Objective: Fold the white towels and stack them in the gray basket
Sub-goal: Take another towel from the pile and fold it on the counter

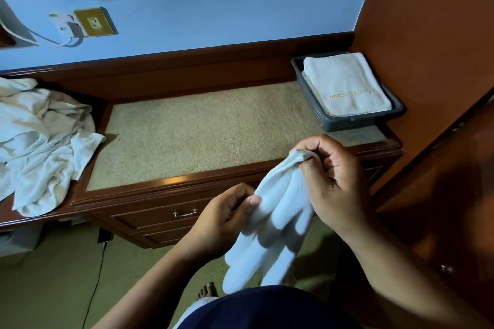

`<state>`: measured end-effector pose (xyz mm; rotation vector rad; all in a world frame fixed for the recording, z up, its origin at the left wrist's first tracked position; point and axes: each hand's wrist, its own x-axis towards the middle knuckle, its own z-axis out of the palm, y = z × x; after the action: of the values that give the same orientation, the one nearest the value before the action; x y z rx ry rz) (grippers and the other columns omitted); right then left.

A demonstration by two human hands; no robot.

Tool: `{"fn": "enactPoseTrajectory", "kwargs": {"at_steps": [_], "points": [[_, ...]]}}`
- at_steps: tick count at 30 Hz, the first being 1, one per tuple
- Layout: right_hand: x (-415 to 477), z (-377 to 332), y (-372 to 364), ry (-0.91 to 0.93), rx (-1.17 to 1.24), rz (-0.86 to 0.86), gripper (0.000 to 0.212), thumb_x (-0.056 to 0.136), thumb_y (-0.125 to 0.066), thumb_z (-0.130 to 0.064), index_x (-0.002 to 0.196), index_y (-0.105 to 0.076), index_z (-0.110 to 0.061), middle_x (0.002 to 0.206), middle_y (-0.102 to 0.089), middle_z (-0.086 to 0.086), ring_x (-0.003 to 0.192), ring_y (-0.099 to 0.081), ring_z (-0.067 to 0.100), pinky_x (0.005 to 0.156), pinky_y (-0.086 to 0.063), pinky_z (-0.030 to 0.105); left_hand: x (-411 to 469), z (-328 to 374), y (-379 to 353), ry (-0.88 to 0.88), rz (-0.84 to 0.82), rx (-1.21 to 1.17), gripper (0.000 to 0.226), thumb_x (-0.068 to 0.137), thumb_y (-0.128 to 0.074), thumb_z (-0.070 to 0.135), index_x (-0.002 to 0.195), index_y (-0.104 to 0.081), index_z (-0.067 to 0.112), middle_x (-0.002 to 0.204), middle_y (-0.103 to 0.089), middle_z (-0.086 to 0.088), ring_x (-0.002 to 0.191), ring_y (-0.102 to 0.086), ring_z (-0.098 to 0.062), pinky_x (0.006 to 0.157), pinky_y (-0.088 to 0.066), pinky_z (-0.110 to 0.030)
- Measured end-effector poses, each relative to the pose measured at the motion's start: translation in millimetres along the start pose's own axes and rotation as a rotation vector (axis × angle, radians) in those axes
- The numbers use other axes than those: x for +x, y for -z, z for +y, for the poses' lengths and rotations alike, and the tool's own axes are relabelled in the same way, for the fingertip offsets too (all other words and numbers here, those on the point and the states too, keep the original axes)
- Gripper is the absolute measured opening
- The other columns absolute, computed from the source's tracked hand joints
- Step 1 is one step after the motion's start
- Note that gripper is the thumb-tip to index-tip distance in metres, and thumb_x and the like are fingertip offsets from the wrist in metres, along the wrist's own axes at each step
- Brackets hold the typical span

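A bunched white towel (270, 227) hangs in front of me, below the dresser's front edge. My right hand (331, 181) pinches its top end, fingers curled round the cloth. My left hand (227, 216) pinches the towel's left side lower down, thumb on the fabric. The gray basket (355, 121) stands at the back right of the dresser top, with folded white towels (344, 83) stacked in it; the top one bears gold lettering. A heap of crumpled white towels (40, 141) lies at the dresser's left end.
The wooden dresser (165, 184) has a beige speckled top (200, 136) and drawers with a brass handle (185, 213). A reddish wooden cabinet (433, 61) rises on the right. A black cable (96, 275) runs across the green carpet. My bare foot (207, 292) shows below.
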<state>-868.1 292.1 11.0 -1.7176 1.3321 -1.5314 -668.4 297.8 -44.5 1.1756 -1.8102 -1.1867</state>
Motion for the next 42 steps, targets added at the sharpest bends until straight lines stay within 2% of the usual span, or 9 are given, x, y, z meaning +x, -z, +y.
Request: {"fn": "enactPoseTrajectory", "kwargs": {"at_steps": [3, 6, 10, 14, 22, 28, 36, 40, 42], "points": [[4, 4, 4, -0.002, -0.110, -0.011, 0.014, 0.085, -0.047, -0.016, 0.083, -0.061, -0.015, 0.069, -0.058, -0.003, 0.062, -0.055, 0.010, 0.058, -0.042, 0.026, -1, 12, 7, -0.073, 0.126, 0.045, 0.024, 0.103, -0.053, 0.032, 0.079, -0.054, 0.033, 0.067, -0.048, 0.016, 0.062, -0.042, 0.001, 0.058, -0.036, -0.019], [10, 7, 13, 0.055, -0.336, -0.091, 0.029, 0.075, -0.052, 0.000, 0.097, -0.061, -0.017, 0.088, -0.057, -0.005, 0.080, -0.057, 0.005, 0.070, -0.045, 0.018, -1, 30, 17, -0.185, 0.185, 0.176, 0.027, 0.102, -0.055, 0.019, 0.078, -0.053, 0.031, 0.069, -0.052, 0.019, 0.064, -0.049, 0.003, 0.061, -0.036, -0.010], [10, 10, 16, 0.272, -0.498, -0.416, 0.057, 0.075, -0.057, -0.001, 0.130, -0.060, -0.018, 0.110, -0.062, -0.004, 0.102, -0.060, 0.015, 0.091, -0.049, 0.035, -1, 49, 20, -0.288, 0.151, 0.254, 0.015, 0.099, -0.058, 0.017, 0.084, -0.060, 0.022, 0.072, -0.058, 0.014, 0.067, -0.056, 0.001, 0.063, -0.040, -0.013], [5, 11, 4, 0.316, -0.423, -0.500, 0.017, 0.083, -0.056, -0.011, 0.096, -0.066, -0.015, 0.090, -0.064, -0.002, 0.085, -0.061, 0.020, 0.079, -0.049, 0.043, 0, 58, 21, -0.336, 0.120, 0.244, 0.013, 0.099, -0.057, 0.024, 0.090, -0.063, 0.017, 0.077, -0.064, 0.008, 0.072, -0.061, -0.005, 0.064, -0.045, -0.018], [10, 2, 0, 0.322, -0.271, -0.615, 0.011, 0.073, -0.046, -0.012, 0.082, -0.052, -0.014, 0.079, -0.049, -0.003, 0.074, -0.048, 0.018, 0.067, -0.042, 0.038, -11, 53, 27, -0.279, 0.107, 0.129, 0.003, 0.099, -0.056, 0.023, 0.100, -0.054, 0.021, 0.069, -0.062, 0.015, 0.059, -0.053, -0.001, 0.058, -0.039, -0.017], [3, 6, -8, 0.249, -0.309, -0.461, 0.007, 0.079, -0.043, -0.025, 0.075, -0.048, -0.022, 0.059, -0.048, -0.006, 0.053, -0.049, 0.023, 0.050, -0.043, 0.040, -10, 52, 30, -0.341, 0.135, 0.223, 0.010, 0.097, -0.063, 0.031, 0.097, -0.058, 0.022, 0.081, -0.062, 0.007, 0.070, -0.059, -0.011, 0.062, -0.045, -0.023], [18, 6, -21, 0.430, -0.651, -0.369, 0.055, 0.092, -0.055, -0.058, 0.059, -0.031, -0.021, 0.047, -0.027, -0.005, 0.042, -0.038, 0.020, 0.052, -0.023, 0.023, -24, -29, 18, -0.274, -0.021, 0.287, 0.013, 0.095, -0.071, 0.032, 0.091, -0.064, 0.021, 0.085, -0.057, 0.014, 0.078, -0.057, -0.009, 0.069, -0.046, -0.032], [38, 5, -19, 0.432, -0.634, -0.338, 0.058, 0.095, -0.055, -0.055, 0.056, -0.028, -0.021, 0.044, -0.024, -0.008, 0.038, -0.031, 0.014, 0.044, -0.023, 0.022, -50, -109, 12, -0.010, -0.133, 0.359, 0.033, 0.097, -0.058, 0.056, 0.087, -0.067, 0.026, 0.083, -0.062, 0.006, 0.079, -0.062, -0.012, 0.071, -0.050, -0.042], [56, 3, -10, 0.409, -0.637, -0.275, 0.059, 0.096, -0.057, -0.053, 0.054, -0.029, -0.022, 0.043, -0.024, -0.010, 0.038, -0.031, 0.012, 0.042, -0.025, 0.023, -69, -147, 19, 0.194, -0.162, 0.492, 0.065, 0.087, -0.037, 0.084, 0.087, -0.067, 0.026, 0.081, -0.063, 0.008, 0.081, -0.062, -0.012, 0.075, -0.047, -0.037]]}}
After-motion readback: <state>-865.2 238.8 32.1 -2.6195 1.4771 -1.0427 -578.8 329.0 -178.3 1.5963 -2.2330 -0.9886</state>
